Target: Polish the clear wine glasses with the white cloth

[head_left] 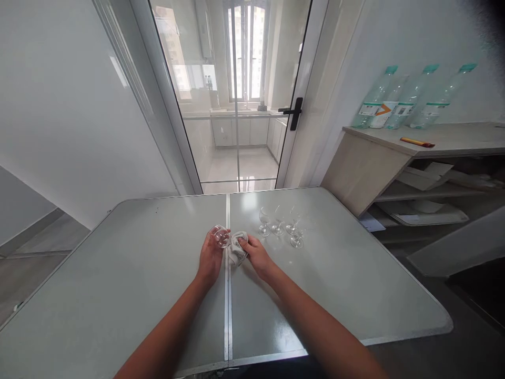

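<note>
Over the middle of the table, my left hand [211, 258] is closed around a small clear stemmed glass [221, 237], which lies tilted in the fingers. Close beside it, my right hand [258, 255] grips a bunched pale cloth [237, 250] between thumb and fingers. The cloth is right by the glass; whether they touch I cannot tell. To the right of my hands, several more clear stemmed glasses [278, 223] stand upright in a loose group, the nearest glass [296, 239] a little in front of the others.
The grey-green table [138, 295] has a metal seam [228, 316] down its middle. Beyond it is a glass door [236, 131] with a black handle [294, 113]. On the right, a shelf unit [374, 158] carries several plastic bottles [406, 105] and a thin yellow-red packet [417, 142].
</note>
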Available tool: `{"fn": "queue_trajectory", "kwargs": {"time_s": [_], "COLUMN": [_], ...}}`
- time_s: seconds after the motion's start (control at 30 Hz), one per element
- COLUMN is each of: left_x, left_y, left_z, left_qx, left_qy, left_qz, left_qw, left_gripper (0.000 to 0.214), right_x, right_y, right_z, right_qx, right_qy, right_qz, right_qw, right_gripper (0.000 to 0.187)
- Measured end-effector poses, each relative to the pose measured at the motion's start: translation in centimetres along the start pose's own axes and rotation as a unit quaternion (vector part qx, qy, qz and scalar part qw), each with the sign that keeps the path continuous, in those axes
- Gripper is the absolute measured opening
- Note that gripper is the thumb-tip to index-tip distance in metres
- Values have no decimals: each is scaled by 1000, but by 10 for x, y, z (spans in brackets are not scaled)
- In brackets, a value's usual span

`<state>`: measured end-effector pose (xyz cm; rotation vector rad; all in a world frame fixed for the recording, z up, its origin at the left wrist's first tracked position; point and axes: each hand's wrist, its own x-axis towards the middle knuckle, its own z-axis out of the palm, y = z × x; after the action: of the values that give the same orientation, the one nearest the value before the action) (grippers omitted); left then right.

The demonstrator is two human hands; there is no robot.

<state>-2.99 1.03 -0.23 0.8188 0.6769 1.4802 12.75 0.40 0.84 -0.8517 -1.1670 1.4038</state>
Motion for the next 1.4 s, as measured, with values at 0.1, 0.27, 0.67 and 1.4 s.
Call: {"fn": "queue_trajectory", "kwargs": {"time_s": [0.1, 0.27, 0.67, 1.4], "left_x": [4, 5, -16, -20], "left_y": [9, 17, 13, -8], "left_z": [-4, -5, 15, 5], "left_qx": [0, 14, 127, 202], "left_qy": [14, 43, -61, -142], "left_qz": [52, 121, 133, 239], "left_qw": [999, 992, 981, 939], "left_gripper": [39, 39, 51, 60], "right_x": [-6, -11, -1, -3], "right_y": [-12, -16, 13, 21], "right_z": [-1, 2, -4, -7], "right_qx": [-104, -198, -239, -164], "right_qy": [85, 95, 56, 196], "right_qz": [-94, -101, -28, 14], "right_qw": [987, 971, 969, 967], "right_gripper": [22, 25, 17, 16]}}
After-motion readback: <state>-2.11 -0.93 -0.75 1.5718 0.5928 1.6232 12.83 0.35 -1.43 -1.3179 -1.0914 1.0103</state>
